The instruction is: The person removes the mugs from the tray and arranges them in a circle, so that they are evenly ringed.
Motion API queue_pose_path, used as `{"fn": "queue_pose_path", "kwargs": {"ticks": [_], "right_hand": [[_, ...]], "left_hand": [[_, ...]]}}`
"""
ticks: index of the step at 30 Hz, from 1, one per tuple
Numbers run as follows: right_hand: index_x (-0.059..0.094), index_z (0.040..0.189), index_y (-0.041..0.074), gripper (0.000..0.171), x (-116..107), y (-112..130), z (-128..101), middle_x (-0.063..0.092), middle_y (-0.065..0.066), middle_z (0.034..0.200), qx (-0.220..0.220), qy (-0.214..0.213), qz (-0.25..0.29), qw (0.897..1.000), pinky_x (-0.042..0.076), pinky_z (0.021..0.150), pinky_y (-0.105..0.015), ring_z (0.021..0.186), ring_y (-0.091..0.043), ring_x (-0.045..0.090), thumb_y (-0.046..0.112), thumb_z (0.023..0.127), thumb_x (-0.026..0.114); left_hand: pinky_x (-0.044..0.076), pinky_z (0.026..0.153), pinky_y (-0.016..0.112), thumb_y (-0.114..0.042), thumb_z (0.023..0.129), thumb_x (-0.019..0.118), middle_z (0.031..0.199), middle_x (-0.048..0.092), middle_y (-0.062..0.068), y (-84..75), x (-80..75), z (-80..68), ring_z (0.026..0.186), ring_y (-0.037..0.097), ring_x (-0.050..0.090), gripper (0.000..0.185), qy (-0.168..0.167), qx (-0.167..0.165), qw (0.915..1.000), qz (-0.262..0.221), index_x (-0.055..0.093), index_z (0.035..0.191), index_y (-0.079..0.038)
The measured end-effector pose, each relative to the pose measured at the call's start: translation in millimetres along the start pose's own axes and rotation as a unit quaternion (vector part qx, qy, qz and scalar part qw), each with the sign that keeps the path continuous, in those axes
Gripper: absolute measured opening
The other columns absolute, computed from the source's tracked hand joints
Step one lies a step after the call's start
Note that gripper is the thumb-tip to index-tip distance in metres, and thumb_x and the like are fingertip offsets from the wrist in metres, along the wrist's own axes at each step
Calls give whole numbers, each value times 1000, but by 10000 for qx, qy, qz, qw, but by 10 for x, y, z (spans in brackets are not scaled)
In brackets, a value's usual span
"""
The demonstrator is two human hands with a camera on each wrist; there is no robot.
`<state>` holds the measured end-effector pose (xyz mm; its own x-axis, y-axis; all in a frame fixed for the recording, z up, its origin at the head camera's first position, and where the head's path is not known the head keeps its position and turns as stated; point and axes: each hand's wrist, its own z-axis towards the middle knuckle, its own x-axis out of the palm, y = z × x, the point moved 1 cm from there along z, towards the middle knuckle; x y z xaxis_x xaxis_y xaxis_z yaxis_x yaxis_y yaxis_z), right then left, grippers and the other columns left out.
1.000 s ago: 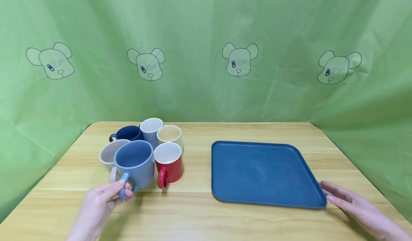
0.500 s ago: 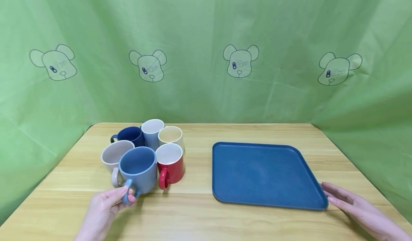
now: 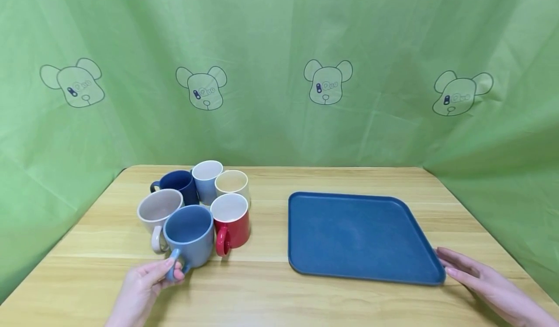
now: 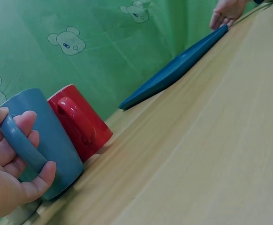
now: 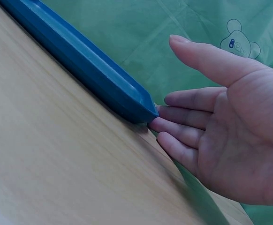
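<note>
Left hand (image 3: 146,286) has fingers curled round the handle of the blue mug (image 3: 189,236) standing on the table (image 3: 262,293) at the front of the mug cluster (red mug (image 3: 231,222) just beside it), right hand (image 3: 485,281) flat, fingers straight, fingertips touching the tray (image 3: 358,235) corner.

Head view: set high at the near edge of the tabletop (image 3: 271,288), facing forward and down; takes in the whole surface and the green backdrop (image 3: 279,50), at middle range.

Left wrist view: low, just above the tabletop, close behind the left hand (image 4: 7,173), facing across toward the blue tray (image 4: 174,75).

Right wrist view: low, very close to the right hand (image 5: 225,136), facing the tray's corner.

Shared: tray and backdrop appear in all three views.
</note>
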<state>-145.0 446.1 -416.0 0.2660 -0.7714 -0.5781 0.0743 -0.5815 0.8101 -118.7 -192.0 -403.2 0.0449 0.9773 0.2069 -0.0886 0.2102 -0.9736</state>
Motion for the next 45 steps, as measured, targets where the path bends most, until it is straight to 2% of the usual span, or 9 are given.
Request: {"fn": "queue_pose_path", "kwargs": {"ticks": [5,9,12,15,20,27,37,40,45], "right_hand": [[19,142,-9,53,16,41,11,38,27,129,153,10,-284,9995,37,77,-10,107,22,33,20,102,36],[21,141,-11,54,21,57,29,38,-11,140,276,42,-624,9977,39,75,-12,105,21,34,23,102,35],[20,140,-12,53,19,58,36,35,-23,140,281,55,-661,9974,40,75,-13,104,21,35,22,102,34],[20,141,-12,54,16,59,41,39,-12,140,291,49,-561,9980,39,75,-13,105,21,34,22,102,35],[20,142,-10,55,9,55,38,39,24,128,310,25,-452,9985,39,76,-12,105,21,34,23,102,36],[20,141,-11,53,16,52,49,38,19,130,262,75,-442,9987,38,75,-11,105,21,34,20,102,36],[20,144,-4,53,-22,62,43,31,40,121,203,-92,-477,9986,37,75,-11,106,25,29,24,102,36],[24,143,-3,52,-38,105,57,32,39,122,79,-277,-746,9968,36,74,-11,105,28,26,24,101,37],[23,143,-4,53,-83,312,144,33,36,122,83,-243,-793,9965,38,73,-14,101,27,27,25,101,37]], "left_hand": [[54,71,32,0,95,46,75,67,6,25,-16,3,72,13,63,28,-20,-45,9999,-119,71,83,-1],[54,71,32,0,94,46,75,67,6,25,-15,5,71,13,63,28,-69,25,9998,-170,72,83,-2],[54,71,33,1,94,46,75,67,7,31,-19,6,71,13,63,28,-152,126,9996,-205,72,83,-2],[54,70,33,1,94,46,75,67,7,45,-34,10,71,13,63,28,-279,186,9992,-199,72,83,-1],[54,69,32,2,94,45,75,68,7,72,-65,19,71,13,64,29,-364,346,9985,-203,72,83,-1],[54,70,33,-2,95,47,77,68,9,46,-79,35,75,15,64,25,-473,326,9983,120,69,85,4],[54,70,31,-12,94,53,77,67,10,-63,-54,55,76,14,64,26,-1086,-73,9914,730,66,88,9],[52,67,23,-15,94,55,74,67,0,-153,-27,64,72,8,63,23,-1502,-28,9782,1431,66,90,5],[46,66,13,-16,92,58,74,62,-14,-399,63,75,68,2,57,21,-2404,395,9343,2601,61,98,5]]}}
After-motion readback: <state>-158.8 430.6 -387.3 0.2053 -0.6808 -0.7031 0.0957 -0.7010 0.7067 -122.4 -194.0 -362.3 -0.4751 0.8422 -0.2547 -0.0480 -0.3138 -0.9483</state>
